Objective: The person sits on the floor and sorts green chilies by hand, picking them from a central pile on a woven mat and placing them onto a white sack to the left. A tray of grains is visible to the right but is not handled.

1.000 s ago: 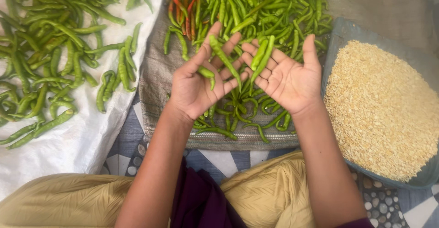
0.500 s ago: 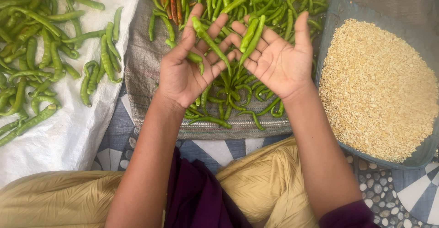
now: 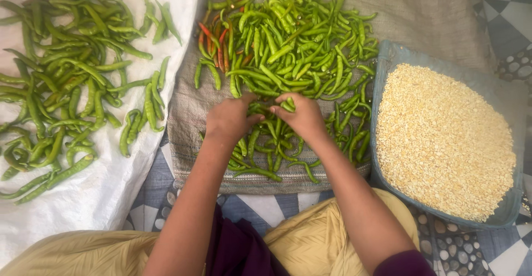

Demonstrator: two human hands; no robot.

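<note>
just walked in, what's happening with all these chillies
A seated person has both hands down in a pile of green chillies on a grey sackcloth. The left hand and right hand meet at the pile's near edge, fingers curled around a few pods. Another heap of green chillies lies on a white sheet, and a tray of pale grain sits to the right.

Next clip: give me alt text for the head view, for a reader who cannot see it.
Both hands, left hand and right hand, reach palms-down into a pile of green chillies on a grey cloth. More chillies lie on a white sheet at left; a tray of pale grain sits at right.
</note>
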